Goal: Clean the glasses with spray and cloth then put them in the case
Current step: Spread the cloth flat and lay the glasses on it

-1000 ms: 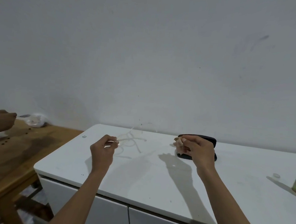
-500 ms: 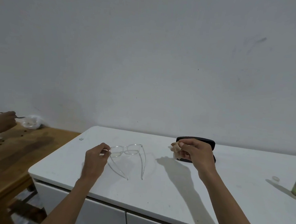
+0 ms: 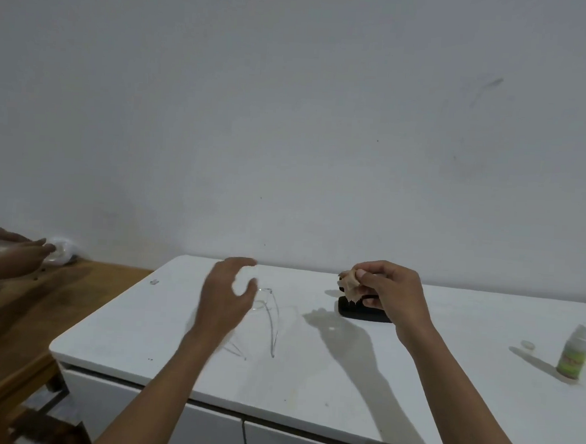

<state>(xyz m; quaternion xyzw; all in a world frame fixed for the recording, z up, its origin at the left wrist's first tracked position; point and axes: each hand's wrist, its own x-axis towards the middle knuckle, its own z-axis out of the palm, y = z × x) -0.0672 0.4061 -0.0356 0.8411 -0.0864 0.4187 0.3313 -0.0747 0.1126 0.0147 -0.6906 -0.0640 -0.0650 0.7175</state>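
Nearest the bottom of the frame, your two bare forearms rise over the front edge of the white table [image 3: 309, 387], a smooth, glossy slab with rounded corners and pale drawer fronts beneath it. Your left hand [image 3: 227, 298], blurred, hovers centre-left with its fingers [image 3: 244, 261] spread and curled loosely, gripping nothing. It hides part of the glasses [image 3: 267, 309], which lie on the tabletop just to its right: a thin clear frame, temple arms unfolded and pointing toward the lower edge of the picture.

At centre-right your right hand [image 3: 392, 293] is clenched on a crumpled beige cloth [image 3: 349, 283], pinched at the fingertips and sticking out to the left. Directly behind and below that hand sits the black case [image 3: 361, 312], a low, rounded oblong partly covered by your knuckles.

Toward the right edge stands a small spray bottle [image 3: 574, 354] with a green label and pale top, a tiny round cap [image 3: 527, 345] just left of it.

At the left edge, a brown wooden table [image 3: 32, 305] adjoins, where another person's hands [image 3: 11, 256] hold something pale and blurred.

A plain grey-white wall [image 3: 291, 118] fills the upper frame.
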